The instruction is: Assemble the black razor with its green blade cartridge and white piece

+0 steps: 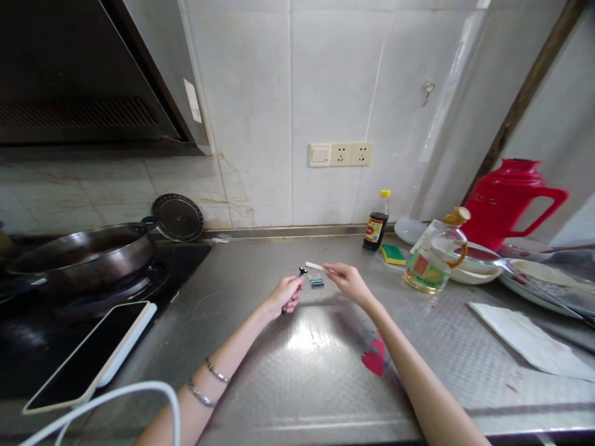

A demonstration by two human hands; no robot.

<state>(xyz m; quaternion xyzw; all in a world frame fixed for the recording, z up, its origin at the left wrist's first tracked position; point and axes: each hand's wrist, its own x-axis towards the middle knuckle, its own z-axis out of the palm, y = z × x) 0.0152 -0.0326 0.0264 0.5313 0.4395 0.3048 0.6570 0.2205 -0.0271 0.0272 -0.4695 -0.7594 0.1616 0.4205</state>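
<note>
My left hand point(289, 294) is closed round the dark handle of a small razor-like tool point(303, 271), its head pointing up and away. In my right hand point(346, 280) a thin white stick point(315, 266) is pinched between the fingers, its free end reaching left close to the tool's head. Whether the two touch cannot be made out. Just beyond and between the hands, small dark and green pieces in a clear packet point(317, 282) lie on the metal counter point(260, 390).
Left are a pan point(88, 257) on the stove, a phone point(88, 356) and a white cable point(139, 387). Toward the right stand a soy sauce bottle point(375, 226), a sponge point(393, 254), an oil jug point(428, 263), a red thermos point(502, 201), dishes and a white paper point(525, 334).
</note>
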